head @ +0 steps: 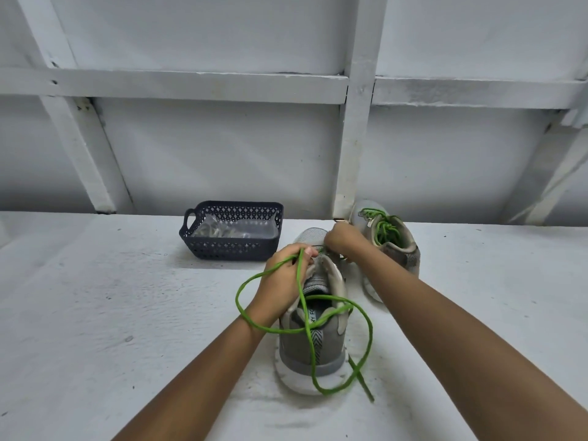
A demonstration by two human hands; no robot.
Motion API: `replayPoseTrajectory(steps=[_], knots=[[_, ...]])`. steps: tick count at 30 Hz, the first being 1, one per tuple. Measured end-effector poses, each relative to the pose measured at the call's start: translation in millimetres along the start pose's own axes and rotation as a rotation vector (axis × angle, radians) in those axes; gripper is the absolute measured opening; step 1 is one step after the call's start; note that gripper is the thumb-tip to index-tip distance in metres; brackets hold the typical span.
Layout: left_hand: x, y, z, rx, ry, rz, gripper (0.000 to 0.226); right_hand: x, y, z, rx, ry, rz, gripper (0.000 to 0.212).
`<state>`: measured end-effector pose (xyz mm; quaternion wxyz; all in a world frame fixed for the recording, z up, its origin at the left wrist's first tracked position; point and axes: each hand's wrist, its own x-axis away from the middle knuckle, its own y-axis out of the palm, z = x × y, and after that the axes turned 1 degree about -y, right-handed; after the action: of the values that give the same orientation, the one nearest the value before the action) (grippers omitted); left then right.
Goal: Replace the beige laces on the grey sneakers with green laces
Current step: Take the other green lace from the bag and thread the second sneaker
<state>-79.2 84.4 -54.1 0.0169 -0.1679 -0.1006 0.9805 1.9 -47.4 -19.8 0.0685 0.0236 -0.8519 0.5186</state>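
A grey sneaker stands on the white surface with its heel toward me. A long green lace loops loosely over its heel and across my left wrist. My left hand grips the sneaker's left side near the tongue, with the green lace running through its fingers. My right hand pinches the lace at the eyelets near the toe; the fingertips are hidden. A second grey sneaker, threaded with a green lace, lies behind my right forearm.
A dark blue perforated plastic basket stands at the back left of the sneakers and holds pale laces and clear wrapping. A white wall with framing beams rises right behind the surface.
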Motion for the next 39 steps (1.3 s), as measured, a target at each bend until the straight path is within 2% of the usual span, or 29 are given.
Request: replayPoseTrajectory(steps=[2,4,5,7,10,13,17,19,26,29,34,39], knots=[[0,1,-1,-0.010,-0.006,0.003,0.018,-12,6,0,-0.260,0.059,0.055,0.016],[1,2,3,0.020,-0.006,0.007,0.018,-21,4,-3,-0.470,0.025,0.146,0.023],[1,3,4,0.029,0.000,0.009,0.018,-19,-1,-8,-0.556,-0.031,0.197,0.031],[1,3,5,0.034,0.010,0.001,0.018,-6,-18,-23,-0.717,-0.189,0.228,0.035],[1,3,4,0.067,-0.009,-0.016,0.018,13,-45,-35,-0.864,-0.403,0.100,0.023],[-1,1,-4,0.050,-0.018,0.017,0.018,29,-56,-29,-0.591,-0.522,-0.023,0.020],[1,1,-3,-0.033,0.092,0.091,0.013,36,-51,-8,0.128,-0.475,-0.067,0.033],[3,0,0,-0.074,0.153,0.129,0.016,38,-45,2,0.323,-0.462,-0.079,0.031],[3,-1,1,-0.179,0.328,0.188,0.012,45,-24,-1,0.425,-0.518,0.035,0.033],[3,0,1,-0.166,0.324,0.172,0.015,41,-19,1,0.277,-0.560,0.002,0.029],[4,-1,0,-0.114,0.219,0.127,0.007,40,-11,6,0.120,-0.586,0.058,0.021],[-2,1,2,-0.093,-0.037,0.082,0.020,47,-17,11,-0.005,-0.591,0.223,0.019]])
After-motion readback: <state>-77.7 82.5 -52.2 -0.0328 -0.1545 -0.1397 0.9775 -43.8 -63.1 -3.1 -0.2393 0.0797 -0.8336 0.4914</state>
